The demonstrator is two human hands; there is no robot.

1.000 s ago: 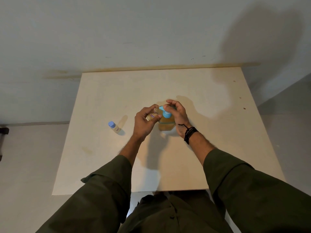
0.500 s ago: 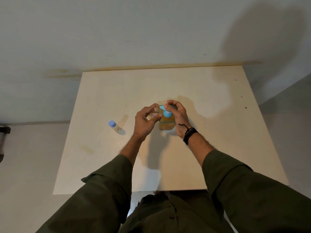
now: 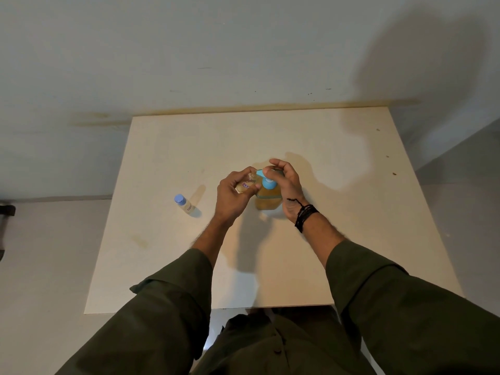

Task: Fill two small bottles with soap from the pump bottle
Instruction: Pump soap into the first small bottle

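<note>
Farthest left on the desk [image 3: 167, 266]: 1 small capped bottle [image 3: 184, 203], blue lid on, parked well apart from the hands, probably done with or waiting its turn. Plenty of bare surface around it and toward the left edge.

Next, left hand [image 3: 232, 197], fingers curled round the second small bottle [image 3: 245, 185], tilted so its mouth seems to meet the blue spout; exact contact too small to tell.

Then the pump bottle [image 3: 268, 204], amber soap inside, standing mid-desk. Right hand [image 3: 285, 185] arched over it, fingers [image 3: 270, 173] bent onto the pump head [image 3: 267, 182], likely pressing. Open room right and behind; near edge well clear.
</note>
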